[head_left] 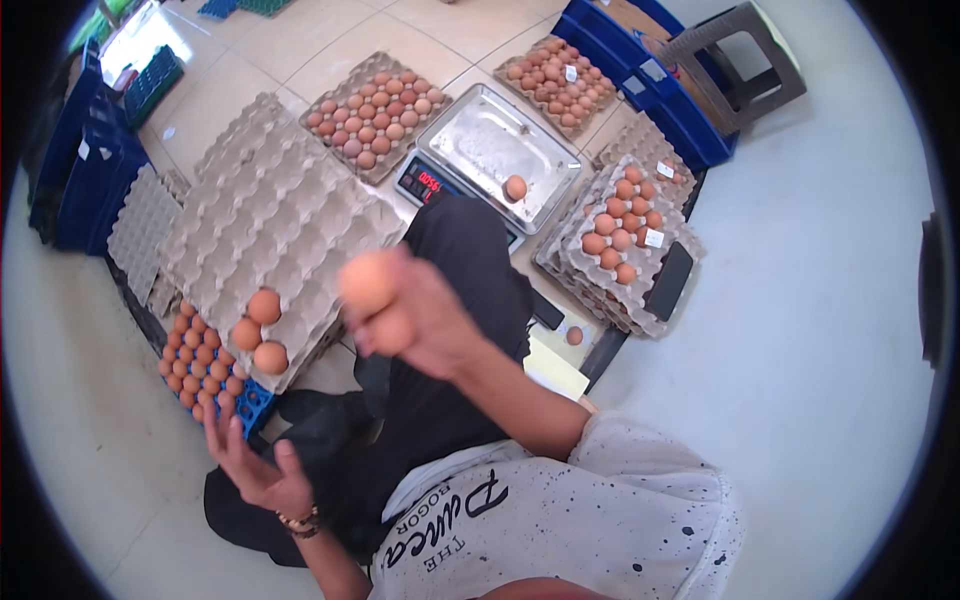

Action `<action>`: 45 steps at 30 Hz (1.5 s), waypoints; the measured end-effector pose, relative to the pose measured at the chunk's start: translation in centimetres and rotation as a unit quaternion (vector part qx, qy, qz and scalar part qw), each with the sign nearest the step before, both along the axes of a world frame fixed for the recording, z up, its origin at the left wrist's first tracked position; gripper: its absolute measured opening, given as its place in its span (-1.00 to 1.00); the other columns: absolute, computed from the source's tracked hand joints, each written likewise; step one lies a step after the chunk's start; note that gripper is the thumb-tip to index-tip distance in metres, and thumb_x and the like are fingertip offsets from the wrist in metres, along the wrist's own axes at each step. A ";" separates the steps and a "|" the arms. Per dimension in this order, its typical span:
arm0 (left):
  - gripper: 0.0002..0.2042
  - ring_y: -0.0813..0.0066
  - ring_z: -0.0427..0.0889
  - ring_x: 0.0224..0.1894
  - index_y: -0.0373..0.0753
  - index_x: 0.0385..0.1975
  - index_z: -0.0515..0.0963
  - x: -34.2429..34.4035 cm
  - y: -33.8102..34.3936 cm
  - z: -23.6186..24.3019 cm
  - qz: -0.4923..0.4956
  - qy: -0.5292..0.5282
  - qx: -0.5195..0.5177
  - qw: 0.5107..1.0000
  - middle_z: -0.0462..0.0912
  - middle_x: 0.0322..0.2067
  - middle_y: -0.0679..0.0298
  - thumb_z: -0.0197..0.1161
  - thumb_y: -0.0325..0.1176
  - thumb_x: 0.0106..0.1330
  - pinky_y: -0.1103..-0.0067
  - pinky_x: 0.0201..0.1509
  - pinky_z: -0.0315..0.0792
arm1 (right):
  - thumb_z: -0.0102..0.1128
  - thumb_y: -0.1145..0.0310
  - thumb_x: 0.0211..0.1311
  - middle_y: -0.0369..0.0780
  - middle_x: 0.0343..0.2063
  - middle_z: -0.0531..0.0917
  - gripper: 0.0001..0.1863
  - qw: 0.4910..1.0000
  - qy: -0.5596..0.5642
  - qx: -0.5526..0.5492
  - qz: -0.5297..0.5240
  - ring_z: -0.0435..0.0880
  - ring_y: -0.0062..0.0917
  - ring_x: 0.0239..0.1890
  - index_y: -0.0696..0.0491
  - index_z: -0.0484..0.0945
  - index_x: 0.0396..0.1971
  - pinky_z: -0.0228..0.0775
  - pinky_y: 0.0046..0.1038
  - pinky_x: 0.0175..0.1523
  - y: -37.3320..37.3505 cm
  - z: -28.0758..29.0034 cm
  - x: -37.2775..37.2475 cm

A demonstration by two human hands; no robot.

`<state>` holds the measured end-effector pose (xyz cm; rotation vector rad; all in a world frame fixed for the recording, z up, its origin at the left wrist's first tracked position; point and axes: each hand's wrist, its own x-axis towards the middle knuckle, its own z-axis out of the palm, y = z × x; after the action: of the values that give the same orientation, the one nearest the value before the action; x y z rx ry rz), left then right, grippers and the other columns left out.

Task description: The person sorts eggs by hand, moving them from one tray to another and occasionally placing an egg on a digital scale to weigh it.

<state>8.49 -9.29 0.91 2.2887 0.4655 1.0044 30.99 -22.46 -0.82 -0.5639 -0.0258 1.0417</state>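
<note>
Holding two smooth, rounded, orange-brown eggs (368,280) appears to be the step in hand: in the head view, the blurred bare right hand (432,318) curls around them beside a grey moulded-pulp tray (255,205), while the bare left hand (265,485) spreads open, empty. The next move probably calls for a gentle, steady grip.

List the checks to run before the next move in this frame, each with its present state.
1. Right hand has hold of its eggs: ok, two visible, though blurred.
2. Left hand free: ok, fingers spread, nothing held.
3. Scale pan clear: not ok, one egg on it.
4. Top cardboard tray has open cups: ok, many.
5. Held eggs uncracked: cannot tell, motion blur.
</note>
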 end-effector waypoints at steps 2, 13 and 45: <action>-0.58 -0.06 0.35 0.30 -0.41 0.18 0.39 -1.2 1.5 -0.5 0.070 0.032 -0.023 0.997 0.24 0.29 -0.18 0.18 -0.44 0.33 0.16 0.33 0.28 | -0.10 -0.30 0.35 -0.13 -0.43 0.57 -0.28 0.990 -0.005 -0.055 -0.133 0.60 -0.47 -0.45 0.18 0.41 -0.05 0.52 -0.43 -0.35 -3.1 -0.9 4.6; -0.66 0.23 0.47 0.18 -0.46 0.11 0.43 -6.2 5.4 -4.7 0.224 0.133 -0.153 0.953 0.39 0.21 0.04 0.14 -0.56 0.34 0.36 0.29 0.36 | 0.48 0.26 0.06 -0.17 -0.43 0.62 -0.54 0.784 -0.086 -0.475 -0.390 0.52 -0.61 -0.63 0.19 0.45 -0.18 0.42 -0.54 -0.53 -13.3 -18.7 23.9; -0.75 0.13 0.51 0.12 -0.39 -0.05 0.55 -7.8 4.8 -5.2 0.197 0.116 -0.137 0.964 0.52 0.07 0.02 0.17 -0.59 0.28 0.31 0.29 0.31 | 0.19 0.21 0.22 -0.19 -0.29 0.59 -0.48 0.919 -0.178 -0.323 -0.139 0.51 -0.66 -0.54 0.12 0.46 0.15 0.38 -0.66 -0.54 -12.1 -16.4 21.7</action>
<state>0.65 -4.50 -4.32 2.1106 1.1208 0.7878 52.70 -34.55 -17.22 -1.3175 0.0812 0.6401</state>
